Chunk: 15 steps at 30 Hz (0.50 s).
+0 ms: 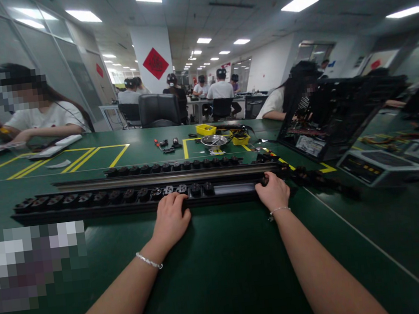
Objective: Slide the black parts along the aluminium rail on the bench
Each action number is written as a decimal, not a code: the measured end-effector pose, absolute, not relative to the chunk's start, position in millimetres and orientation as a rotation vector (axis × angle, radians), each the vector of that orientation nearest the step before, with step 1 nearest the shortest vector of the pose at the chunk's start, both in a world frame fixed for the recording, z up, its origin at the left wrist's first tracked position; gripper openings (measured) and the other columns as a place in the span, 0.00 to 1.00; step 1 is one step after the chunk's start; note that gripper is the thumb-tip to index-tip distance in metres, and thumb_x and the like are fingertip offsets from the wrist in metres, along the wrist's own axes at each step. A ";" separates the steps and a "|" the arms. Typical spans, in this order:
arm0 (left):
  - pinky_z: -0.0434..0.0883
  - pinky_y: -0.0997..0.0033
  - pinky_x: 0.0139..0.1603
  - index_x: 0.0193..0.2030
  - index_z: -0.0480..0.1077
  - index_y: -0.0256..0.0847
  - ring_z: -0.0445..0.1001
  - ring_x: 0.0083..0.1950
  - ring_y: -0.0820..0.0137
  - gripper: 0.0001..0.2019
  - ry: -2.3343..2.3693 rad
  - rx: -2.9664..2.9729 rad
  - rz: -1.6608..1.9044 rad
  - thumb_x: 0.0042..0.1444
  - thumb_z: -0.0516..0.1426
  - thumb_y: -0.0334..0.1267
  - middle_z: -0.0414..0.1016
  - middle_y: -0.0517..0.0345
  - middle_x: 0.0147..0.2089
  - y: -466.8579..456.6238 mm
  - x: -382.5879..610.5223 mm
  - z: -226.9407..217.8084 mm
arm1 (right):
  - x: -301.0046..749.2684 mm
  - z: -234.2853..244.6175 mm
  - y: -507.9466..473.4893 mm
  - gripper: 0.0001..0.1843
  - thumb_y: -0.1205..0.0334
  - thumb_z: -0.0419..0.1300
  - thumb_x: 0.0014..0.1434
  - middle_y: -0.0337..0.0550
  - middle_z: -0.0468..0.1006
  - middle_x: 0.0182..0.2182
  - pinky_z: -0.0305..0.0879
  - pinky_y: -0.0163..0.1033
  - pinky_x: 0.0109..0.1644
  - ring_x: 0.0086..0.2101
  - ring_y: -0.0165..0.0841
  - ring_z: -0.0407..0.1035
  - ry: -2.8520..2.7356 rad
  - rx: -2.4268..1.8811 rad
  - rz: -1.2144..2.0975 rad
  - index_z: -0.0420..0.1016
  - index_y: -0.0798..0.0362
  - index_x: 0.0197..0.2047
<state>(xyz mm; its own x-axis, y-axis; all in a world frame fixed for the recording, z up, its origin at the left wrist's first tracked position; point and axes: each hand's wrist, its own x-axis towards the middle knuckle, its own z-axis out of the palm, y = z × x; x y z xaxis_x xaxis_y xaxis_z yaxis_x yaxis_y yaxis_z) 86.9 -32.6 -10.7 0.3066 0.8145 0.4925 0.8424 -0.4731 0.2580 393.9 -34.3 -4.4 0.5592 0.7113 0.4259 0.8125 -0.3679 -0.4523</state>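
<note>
A long black power strip housing point(106, 211) lies across the green table before me, with a row of round black socket modules point(114, 197) set along its channel. My left hand point(171, 217) is closed over its near edge, fingers bent on the modules just left of the bare stretch of channel point(234, 188). At the right end of that stretch my right hand point(275, 191) is closed, thumb and fingers around a small black piece that looks like another socket module point(264, 181); the fingers partly hide it.
Behind lie another black strip with modules point(176, 166) and a metal rail point(151, 179). Farther back are a metal bowl point(214, 142), yellow bins point(205, 129) and loose connectors point(168, 144). An open black computer case point(326, 118) and a power supply point(369, 166) stand right. People sit around.
</note>
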 end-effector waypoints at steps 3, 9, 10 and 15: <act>0.60 0.54 0.58 0.49 0.66 0.41 0.63 0.54 0.58 0.16 -1.590 -2.501 -0.886 0.53 0.51 0.36 0.67 0.49 0.49 -32.9 87.1 -10.1 | 394.4 -3.0 -35.4 0.26 0.59 0.52 0.50 0.49 0.73 0.47 0.52 0.48 0.55 0.50 0.42 0.63 -1.219 -2.180 -0.196 0.66 0.54 0.53; 0.61 0.53 0.58 0.49 0.67 0.40 0.64 0.53 0.58 0.16 -1.581 -2.491 -0.878 0.53 0.52 0.35 0.67 0.49 0.49 -32.5 87.5 -10.6 | 393.9 -3.8 -37.4 0.28 0.58 0.53 0.51 0.51 0.72 0.49 0.50 0.49 0.58 0.52 0.42 0.61 -1.226 -2.199 -0.246 0.64 0.55 0.56; 0.61 0.53 0.58 0.49 0.67 0.40 0.64 0.53 0.58 0.16 -1.579 -2.488 -0.876 0.53 0.52 0.35 0.67 0.48 0.49 -32.4 87.6 -10.9 | 393.9 -4.1 -37.3 0.29 0.58 0.53 0.51 0.51 0.72 0.50 0.49 0.49 0.58 0.53 0.42 0.61 -1.224 -2.196 -0.245 0.63 0.55 0.56; 0.61 0.54 0.58 0.49 0.67 0.40 0.64 0.53 0.58 0.16 -1.574 -2.489 -0.873 0.53 0.52 0.35 0.68 0.49 0.49 -31.9 87.3 -11.4 | 395.5 -3.7 -36.1 0.27 0.60 0.54 0.50 0.51 0.73 0.48 0.50 0.48 0.58 0.52 0.41 0.62 -1.193 -2.168 -0.211 0.65 0.55 0.54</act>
